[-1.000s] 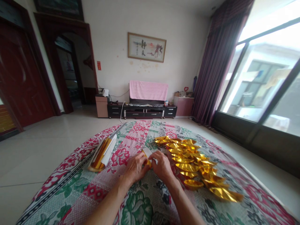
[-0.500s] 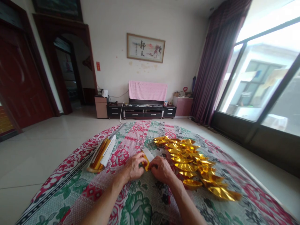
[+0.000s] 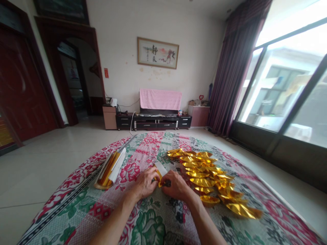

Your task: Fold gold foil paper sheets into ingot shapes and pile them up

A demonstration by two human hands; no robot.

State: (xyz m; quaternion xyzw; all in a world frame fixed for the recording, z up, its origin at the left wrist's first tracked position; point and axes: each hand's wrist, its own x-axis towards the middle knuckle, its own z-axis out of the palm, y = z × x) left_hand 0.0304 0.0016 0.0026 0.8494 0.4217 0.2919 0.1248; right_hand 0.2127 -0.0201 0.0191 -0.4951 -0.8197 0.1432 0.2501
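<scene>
Between my hands, low over the flowered cloth (image 3: 150, 224), is a partly folded sheet of gold paper (image 3: 160, 169) with its white back showing on top. My left hand (image 3: 146, 181) pinches its left edge between thumb and fingers. On the near right corner my right hand (image 3: 176, 184) is closed, the fingertips pressed on the paper and partly hidden. Right of my hands lie several folded gold paper ingots (image 3: 204, 182), boat-shaped and in overlapping rows. To the left rests a loose stack of gold and white paper sheets (image 3: 111, 170), curled at the edges.
The cloth covers a round table with its edge curving around. Beyond it stand a low black cabinet (image 3: 155, 122) and a screen under a pink towel (image 3: 160, 98). A purple curtain (image 3: 222, 75) and large window are at right, a red door (image 3: 22, 85) at left.
My right fingers have shifted slightly at the paper's near corner, which now looks more folded in. My left hand keeps its hold; ingots and stack are unmoved.
</scene>
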